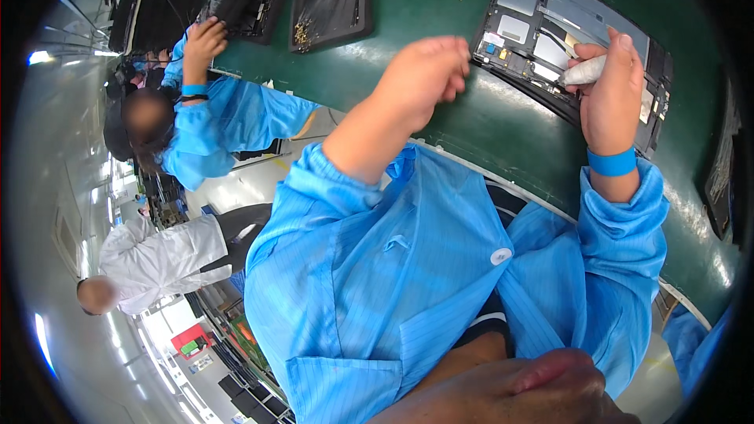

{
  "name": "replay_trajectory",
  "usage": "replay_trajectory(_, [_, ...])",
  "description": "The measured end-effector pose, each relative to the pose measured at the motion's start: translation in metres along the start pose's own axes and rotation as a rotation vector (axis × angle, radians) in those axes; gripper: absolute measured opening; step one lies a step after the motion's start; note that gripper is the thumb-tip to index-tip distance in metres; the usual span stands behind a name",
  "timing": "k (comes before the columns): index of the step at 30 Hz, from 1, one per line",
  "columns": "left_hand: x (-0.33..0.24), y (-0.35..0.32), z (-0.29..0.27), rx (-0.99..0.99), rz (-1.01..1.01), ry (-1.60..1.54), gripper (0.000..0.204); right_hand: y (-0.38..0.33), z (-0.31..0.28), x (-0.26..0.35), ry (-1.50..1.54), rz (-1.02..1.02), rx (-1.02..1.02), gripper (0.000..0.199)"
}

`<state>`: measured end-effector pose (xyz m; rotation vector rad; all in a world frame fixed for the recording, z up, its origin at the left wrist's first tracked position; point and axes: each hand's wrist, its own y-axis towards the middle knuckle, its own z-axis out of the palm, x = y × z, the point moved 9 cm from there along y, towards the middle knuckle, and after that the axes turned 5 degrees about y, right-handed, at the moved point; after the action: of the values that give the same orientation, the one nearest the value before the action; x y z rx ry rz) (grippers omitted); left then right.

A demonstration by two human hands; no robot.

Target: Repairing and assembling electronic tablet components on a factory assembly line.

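Observation:
An opened laptop chassis (pixel 514 23), black with silvery panels and bare internal parts, lies on the green bench at the far right. My right hand (pixel 613 94), in a blue wristband (pixel 612 163), reaches over its near part. White wrapping (pixel 585 71) covers one digit, which points left across the laptop; the other fingers stand apart, some partly hidden. I see nothing held there. By the laptop's left edge, my left hand (pixel 420 74) is raised, its fingers curled together. Its fingertips are largely hidden, so whatever they pinch, if anything, does not show.
A black tray (pixel 365 0) of dark cables stands on the green bench (pixel 408 0) left of the laptop. Farther left, a co-worker in blue (pixel 208 126) handles another dark device (pixel 243 4). A person in a white coat (pixel 169 255) stands behind. Another dark tray (pixel 719 180) lies rightmost.

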<state>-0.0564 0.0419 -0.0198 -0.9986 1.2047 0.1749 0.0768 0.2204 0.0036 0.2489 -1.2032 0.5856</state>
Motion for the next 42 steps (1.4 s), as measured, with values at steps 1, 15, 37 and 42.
replay_trajectory(1, [0.006, -0.016, 0.014, 0.153, -0.045, 0.099, 0.02, -0.001, 0.002, 0.001, 0.001, 0.003, 0.004, 0.048])
replay_trajectory(15, [0.032, -0.008, 0.051, 0.348, -0.192, 0.068, 0.012, 0.004, 0.035, 0.006, -0.292, 0.213, 0.241, 0.043])
replay_trajectory(37, [0.033, -0.009, 0.046, 0.321, -0.174, 0.046, 0.04, 0.104, -0.1, 0.058, -0.997, -0.156, 0.195, 0.039])
replay_trajectory(42, [0.038, -0.001, 0.05, 0.424, -0.186, -0.01, 0.041, 0.069, -0.32, 0.134, -1.738, 0.185, -0.259, 0.037])
